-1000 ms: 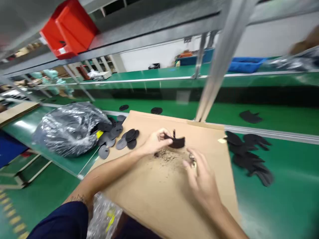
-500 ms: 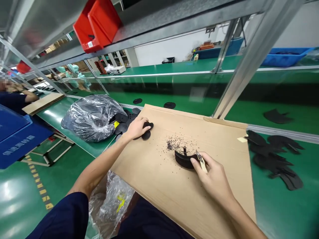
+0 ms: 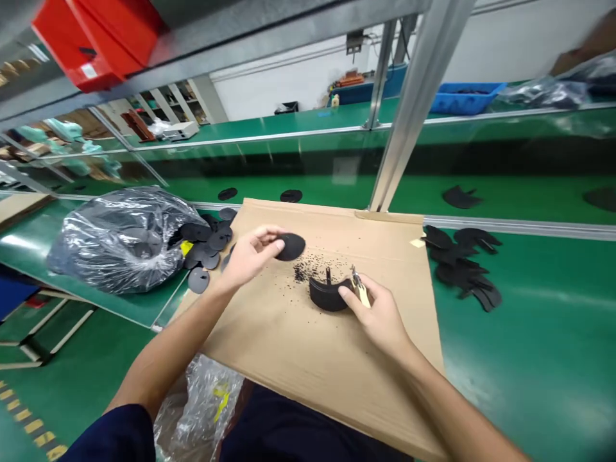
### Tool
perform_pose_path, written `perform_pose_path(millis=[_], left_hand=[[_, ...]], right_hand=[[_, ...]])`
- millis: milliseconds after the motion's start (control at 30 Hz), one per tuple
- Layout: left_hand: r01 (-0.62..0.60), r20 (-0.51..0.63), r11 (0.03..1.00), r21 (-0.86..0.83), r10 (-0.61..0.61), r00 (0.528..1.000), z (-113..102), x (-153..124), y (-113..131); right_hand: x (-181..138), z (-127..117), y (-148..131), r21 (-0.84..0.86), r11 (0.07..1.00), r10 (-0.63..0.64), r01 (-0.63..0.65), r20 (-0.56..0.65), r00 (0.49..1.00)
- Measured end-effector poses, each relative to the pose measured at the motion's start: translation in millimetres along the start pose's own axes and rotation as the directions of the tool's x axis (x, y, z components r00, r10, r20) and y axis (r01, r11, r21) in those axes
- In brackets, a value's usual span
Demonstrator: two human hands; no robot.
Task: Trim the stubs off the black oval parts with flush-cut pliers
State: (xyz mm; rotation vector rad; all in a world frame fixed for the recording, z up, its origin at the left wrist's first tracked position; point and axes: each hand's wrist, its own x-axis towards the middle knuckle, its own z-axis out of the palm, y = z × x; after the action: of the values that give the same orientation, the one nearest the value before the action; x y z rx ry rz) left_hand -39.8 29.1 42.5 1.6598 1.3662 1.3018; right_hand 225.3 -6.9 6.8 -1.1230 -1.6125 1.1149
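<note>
My left hand pinches a round black disc and holds it just above the cardboard sheet. My right hand is closed on a small tool with a yellowish handle and metal tip, and its fingers press on a curved black trimmed piece lying on the cardboard. Black crumbs are scattered between the two hands. A loose heap of black discs lies to the left of my left hand.
A clear plastic bag of black discs lies on the green bench at left. Trimmed black pieces are piled at right. A slanted metal post rises behind the cardboard. A red bin sits on the shelf above. Another plastic bag hangs by my lap.
My left hand has come back from the heap of discs with one disc in its fingers, toward the centre. My right hand stays on the curved piece with the tool.
</note>
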Motion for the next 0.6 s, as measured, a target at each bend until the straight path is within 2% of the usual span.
perform_pose_path(millis=[33, 100, 200, 367, 600], left_hand=[[-0.027, 0.050, 0.999, -0.044, 0.029, 0.998, 14.6, -10.7, 4.9], [-0.103, 0.148, 0.994, -0.020, 0.105, 0.983, 40.0, -28.7, 10.2], [-0.258, 0.192, 0.962, 0.089, 0.238, 0.952, 63.0, -42.7, 3.8], [-0.431, 0.144, 0.879, 0.204, 0.409, 0.901, 70.4, -47.0, -17.2], [-0.468, 0.163, 0.864, 0.186, 0.443, 0.882, 67.4, -47.4, -18.9]], right_hand=[[0.0, -0.1, -0.8, 0.033, 0.999, 0.017, -0.018, 0.014, 1.000], [-0.7, -0.2, -1.6, 0.076, 0.996, 0.038, -0.042, 0.045, 0.998], [-2.9, 0.0, -0.6, 0.049, 0.997, 0.057, -0.060, 0.065, 0.996], [-5.8, 1.2, 1.5, 0.025, 0.997, 0.072, -0.074, 0.055, 0.996], [-7.1, 4.0, 0.6, 0.038, 0.997, 0.071, -0.074, 0.083, 0.994]])
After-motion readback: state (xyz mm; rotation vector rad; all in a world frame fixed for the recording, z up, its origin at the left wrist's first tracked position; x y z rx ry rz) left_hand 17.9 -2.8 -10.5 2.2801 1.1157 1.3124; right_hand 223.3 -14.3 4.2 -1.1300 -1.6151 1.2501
